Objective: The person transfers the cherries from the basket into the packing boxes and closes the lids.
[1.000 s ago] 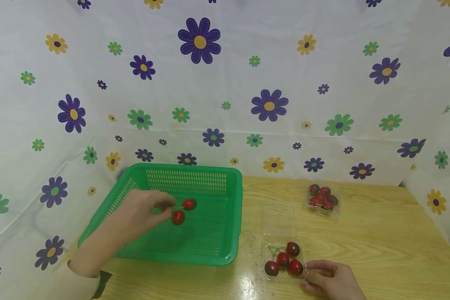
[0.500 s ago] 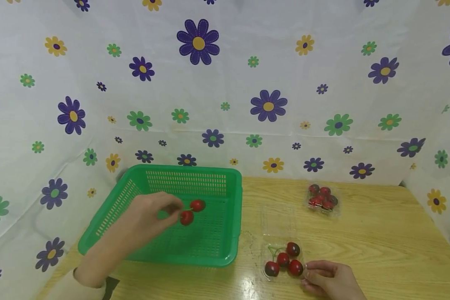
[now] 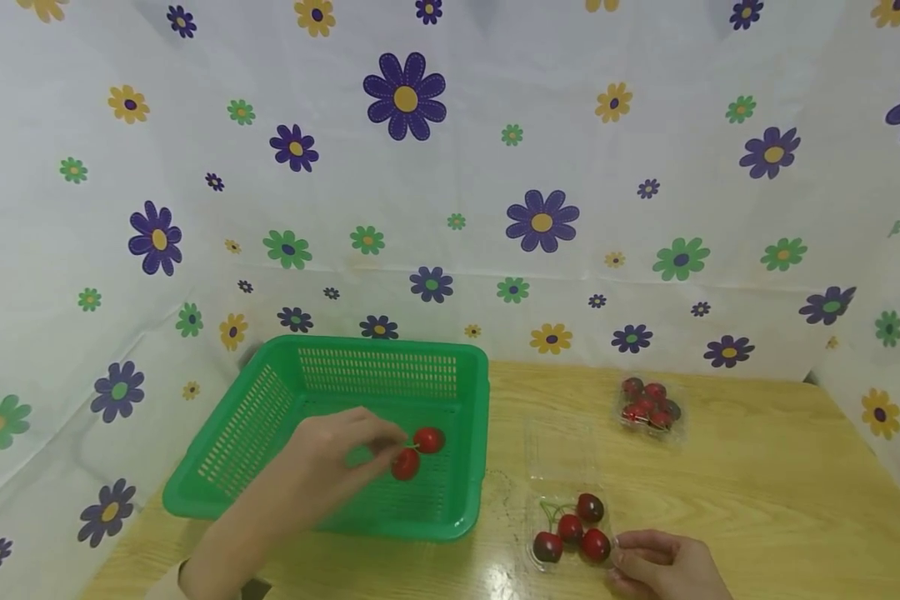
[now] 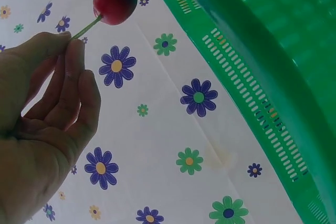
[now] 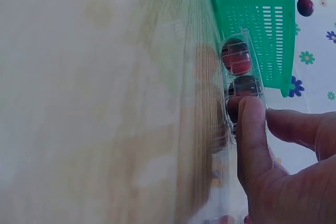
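My left hand (image 3: 337, 462) pinches the green stems of two red cherries (image 3: 429, 440) between thumb and fingertips. They hang over the right part of the green plastic basket (image 3: 482, 417). In the left wrist view one cherry (image 4: 115, 3) shows, its stem between the fingertips. My right hand (image 3: 667, 567) holds the right edge of an open clear plastic box (image 3: 560, 450), its lid laid back away from me. Several dark red cherries (image 3: 570, 529) lie in it, with green stems. In the right wrist view my thumb (image 5: 253, 129) presses the box's side.
A second clear box (image 3: 675, 429), filled with several cherries, stands farther back on the right of the wooden table (image 3: 780, 483). A white flowered cloth (image 3: 480, 167) hangs round the back and sides. The basket stands left of the open box.
My left hand has moved right and a little toward me with the two cherries, over the basket. My right hand stays at the open box. The head view has tipped slightly upward.
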`<action>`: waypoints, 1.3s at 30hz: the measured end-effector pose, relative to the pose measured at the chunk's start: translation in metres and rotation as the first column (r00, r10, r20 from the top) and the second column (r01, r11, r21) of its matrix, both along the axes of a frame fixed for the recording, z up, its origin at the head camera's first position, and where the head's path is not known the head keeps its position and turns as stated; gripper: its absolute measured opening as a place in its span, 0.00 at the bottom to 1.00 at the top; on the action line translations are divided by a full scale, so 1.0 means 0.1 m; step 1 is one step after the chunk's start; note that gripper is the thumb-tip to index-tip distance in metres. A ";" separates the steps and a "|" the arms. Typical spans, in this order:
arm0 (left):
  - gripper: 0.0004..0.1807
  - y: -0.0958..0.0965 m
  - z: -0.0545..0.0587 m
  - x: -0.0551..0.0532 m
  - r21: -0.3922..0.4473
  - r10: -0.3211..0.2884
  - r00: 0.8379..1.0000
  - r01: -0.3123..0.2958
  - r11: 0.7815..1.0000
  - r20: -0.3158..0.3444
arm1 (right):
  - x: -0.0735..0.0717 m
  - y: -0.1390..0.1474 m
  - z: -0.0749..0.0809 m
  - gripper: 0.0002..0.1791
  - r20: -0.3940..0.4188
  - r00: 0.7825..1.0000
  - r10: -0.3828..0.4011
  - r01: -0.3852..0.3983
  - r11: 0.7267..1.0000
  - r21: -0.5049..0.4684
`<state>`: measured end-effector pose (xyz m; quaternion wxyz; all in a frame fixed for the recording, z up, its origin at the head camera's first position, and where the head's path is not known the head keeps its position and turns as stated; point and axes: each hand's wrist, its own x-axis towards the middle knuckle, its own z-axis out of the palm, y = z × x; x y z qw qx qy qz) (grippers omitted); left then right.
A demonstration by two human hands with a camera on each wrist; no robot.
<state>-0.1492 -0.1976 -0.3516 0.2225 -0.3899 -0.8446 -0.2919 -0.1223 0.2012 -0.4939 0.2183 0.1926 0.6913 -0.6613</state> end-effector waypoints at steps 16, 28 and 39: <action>0.16 0.47 -0.11 0.13 0.111 -0.132 0.988 0.141 0.984 -0.085 | 0.04 -0.01 -0.01 0.21 -0.013 0.999 0.031 -0.030 0.999 0.029; 0.07 0.84 -0.30 0.05 0.077 -0.146 0.989 0.143 0.987 0.033 | 0.02 0.03 0.02 0.19 -0.019 0.999 0.030 -0.030 1.000 0.008; 0.06 0.98 -0.37 0.02 0.061 -0.114 0.986 0.107 0.992 0.119 | 0.01 0.04 0.02 0.19 -0.005 1.000 -0.003 0.003 1.000 0.013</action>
